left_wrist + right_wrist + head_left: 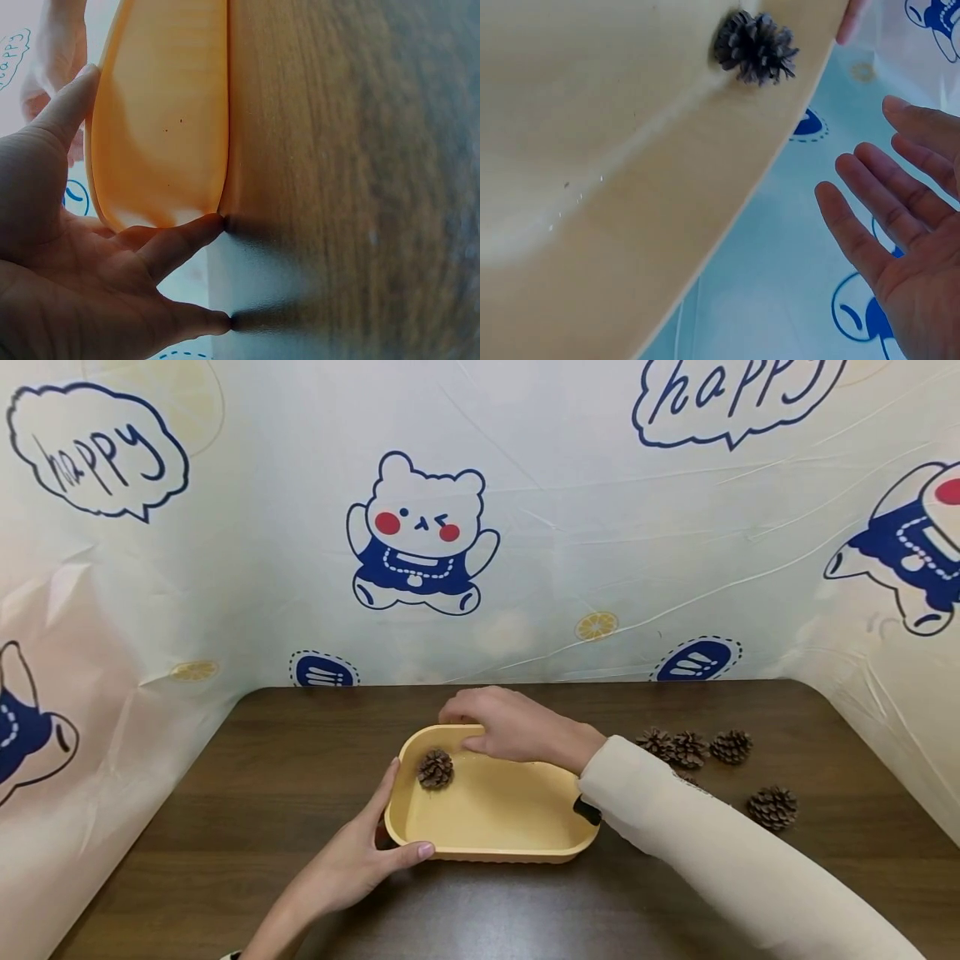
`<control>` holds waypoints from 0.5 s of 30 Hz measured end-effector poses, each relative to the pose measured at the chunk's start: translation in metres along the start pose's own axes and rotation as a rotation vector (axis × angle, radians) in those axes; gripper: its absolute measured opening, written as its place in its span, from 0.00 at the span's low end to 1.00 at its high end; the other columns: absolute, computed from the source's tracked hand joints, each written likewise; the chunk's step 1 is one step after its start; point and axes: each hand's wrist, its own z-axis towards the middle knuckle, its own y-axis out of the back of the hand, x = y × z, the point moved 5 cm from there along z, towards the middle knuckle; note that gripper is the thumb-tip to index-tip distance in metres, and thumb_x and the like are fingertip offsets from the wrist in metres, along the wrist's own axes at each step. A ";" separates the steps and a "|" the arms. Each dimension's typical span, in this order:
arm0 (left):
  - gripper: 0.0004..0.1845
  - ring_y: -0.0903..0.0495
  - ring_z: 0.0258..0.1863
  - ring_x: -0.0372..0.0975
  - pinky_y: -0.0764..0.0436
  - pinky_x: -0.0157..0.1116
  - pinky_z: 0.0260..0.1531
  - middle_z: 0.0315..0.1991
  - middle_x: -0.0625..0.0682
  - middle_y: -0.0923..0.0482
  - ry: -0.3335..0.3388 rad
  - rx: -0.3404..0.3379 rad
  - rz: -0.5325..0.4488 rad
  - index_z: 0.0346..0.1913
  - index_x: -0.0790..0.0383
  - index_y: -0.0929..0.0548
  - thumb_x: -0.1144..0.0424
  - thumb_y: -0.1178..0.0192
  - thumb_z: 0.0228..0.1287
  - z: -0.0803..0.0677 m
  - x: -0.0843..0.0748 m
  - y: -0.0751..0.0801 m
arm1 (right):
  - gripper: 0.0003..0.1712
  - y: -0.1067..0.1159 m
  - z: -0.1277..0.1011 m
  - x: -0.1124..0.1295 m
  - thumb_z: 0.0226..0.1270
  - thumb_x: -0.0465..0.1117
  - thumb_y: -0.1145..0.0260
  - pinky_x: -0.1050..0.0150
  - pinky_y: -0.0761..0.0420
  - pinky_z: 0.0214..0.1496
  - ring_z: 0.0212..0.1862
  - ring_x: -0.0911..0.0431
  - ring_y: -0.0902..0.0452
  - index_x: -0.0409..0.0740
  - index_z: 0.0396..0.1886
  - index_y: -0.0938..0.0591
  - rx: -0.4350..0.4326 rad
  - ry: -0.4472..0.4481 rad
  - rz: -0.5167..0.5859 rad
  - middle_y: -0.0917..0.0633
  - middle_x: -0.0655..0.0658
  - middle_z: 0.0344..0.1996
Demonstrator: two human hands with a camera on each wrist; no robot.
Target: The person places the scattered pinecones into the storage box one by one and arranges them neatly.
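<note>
A shallow yellow plastic box [495,810] with rounded corners sits on the table. Inside it, near its left end, lies one brown pinecone [435,769], which also shows at the top of the right wrist view. My left hand [360,860] holds the box's left end, the thumb along the near rim and the fingers round the end wall. In the left wrist view, some fingertips [217,223] reach down to the tabletop. Over the far rim is my right hand [517,722]; its fingers [881,202] are extended and the palm holds nothing.
Several more pinecones [731,747] lie on the brown table [300,735] to the right, one partly hidden behind the right sleeve [675,827]. A single pinecone [772,808] sits nearer. A printed sheet [540,568] hangs behind the table.
</note>
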 end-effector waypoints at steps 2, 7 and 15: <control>0.65 0.35 0.77 0.58 0.32 0.63 0.70 0.84 0.61 0.47 -0.001 0.000 -0.004 0.86 0.38 0.65 0.37 0.27 0.61 0.000 0.000 0.000 | 0.19 0.004 -0.004 0.000 0.72 0.35 0.30 0.52 0.18 0.66 0.60 0.49 0.16 0.41 0.62 0.15 -0.011 0.002 -0.005 0.13 0.43 0.59; 0.64 0.36 0.78 0.58 0.33 0.63 0.71 0.84 0.60 0.48 -0.009 -0.003 0.000 0.86 0.39 0.65 0.37 0.27 0.61 0.000 -0.001 0.001 | 0.19 0.016 -0.016 -0.001 0.72 0.38 0.28 0.54 0.18 0.66 0.60 0.52 0.15 0.43 0.61 0.14 -0.058 0.003 -0.052 0.12 0.45 0.58; 0.64 0.36 0.78 0.59 0.33 0.64 0.71 0.85 0.59 0.49 -0.006 -0.003 0.005 0.86 0.37 0.65 0.37 0.27 0.61 0.000 0.000 0.000 | 0.18 0.030 -0.042 -0.005 0.73 0.40 0.28 0.52 0.18 0.65 0.60 0.50 0.16 0.43 0.60 0.14 -0.100 0.000 -0.128 0.12 0.45 0.57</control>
